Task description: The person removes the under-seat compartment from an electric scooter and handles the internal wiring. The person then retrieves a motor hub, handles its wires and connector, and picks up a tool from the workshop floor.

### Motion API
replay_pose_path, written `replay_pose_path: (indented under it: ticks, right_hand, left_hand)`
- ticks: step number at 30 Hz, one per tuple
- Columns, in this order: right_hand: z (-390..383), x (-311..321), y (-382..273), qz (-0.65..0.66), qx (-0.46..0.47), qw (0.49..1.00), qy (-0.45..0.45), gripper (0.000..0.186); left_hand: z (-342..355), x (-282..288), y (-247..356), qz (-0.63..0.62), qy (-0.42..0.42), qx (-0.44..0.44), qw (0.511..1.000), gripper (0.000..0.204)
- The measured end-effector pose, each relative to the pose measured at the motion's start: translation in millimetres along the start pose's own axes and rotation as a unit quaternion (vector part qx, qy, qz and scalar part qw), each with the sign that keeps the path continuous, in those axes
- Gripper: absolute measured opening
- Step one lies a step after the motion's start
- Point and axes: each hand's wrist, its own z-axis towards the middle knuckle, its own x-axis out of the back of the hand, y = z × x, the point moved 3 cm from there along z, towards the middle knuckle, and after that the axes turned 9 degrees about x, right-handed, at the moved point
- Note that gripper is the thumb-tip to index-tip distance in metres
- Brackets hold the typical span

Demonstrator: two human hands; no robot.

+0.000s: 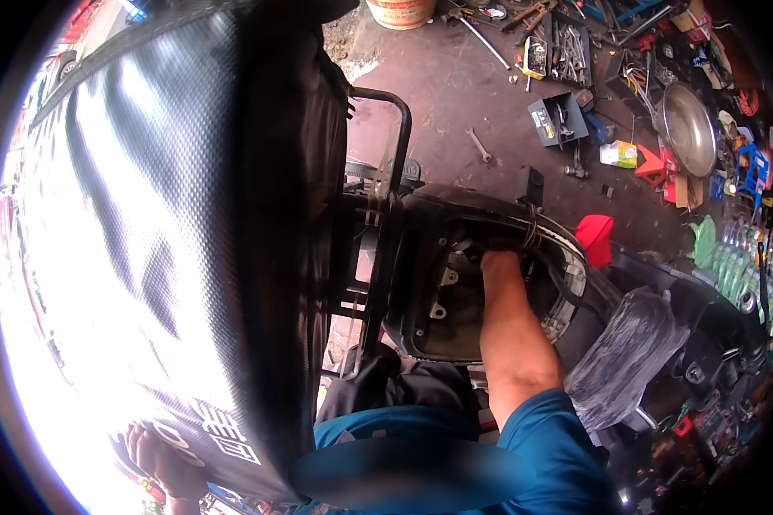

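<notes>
My right arm reaches down into the open under-seat compartment (455,330) of a scooter. Only the back of my right hand (496,260) shows there; its fingers are lost in the dark cavity. Metal brackets with holes (439,311) and a thick black hose (563,279) lie around it, and a bundle of wires (533,227) crosses the rim. On the left, my left hand (156,459) lies against the lower side of a large black delivery box (275,215), fingers spread, partly washed out by glare. The box sits beside the scooter's black metal rack (395,129).
Beyond the scooter, a wrench (479,146), a small open toolbox (560,120) and a tray of spanners (569,50) lie on the floor. A metal bowl (687,130) stands farther right, near green plastic bottles (739,262). Clear plastic wrap (627,360) covers part of the scooter.
</notes>
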Motion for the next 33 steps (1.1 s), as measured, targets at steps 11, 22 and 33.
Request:
replay_pose_path:
  ticks: [11,22,33]
  right_hand:
    - [-10.4,1.8,10.1,0.027,0.007,0.999,0.016,0.030]
    - [-19.0,4.8,19.5,0.057,0.007,0.998,0.024,0.030]
    - [-23.8,5.6,22.9,0.093,-0.004,0.995,0.027,0.031]
  left_hand:
    - [0.1,-11.9,1.0,0.018,0.005,-0.006,1.000,0.018]
    - [3.5,-13.2,0.4,0.028,0.005,-0.015,0.999,0.014]
    - [4.9,-5.9,-2.4,0.056,0.006,-0.035,0.998,0.009]
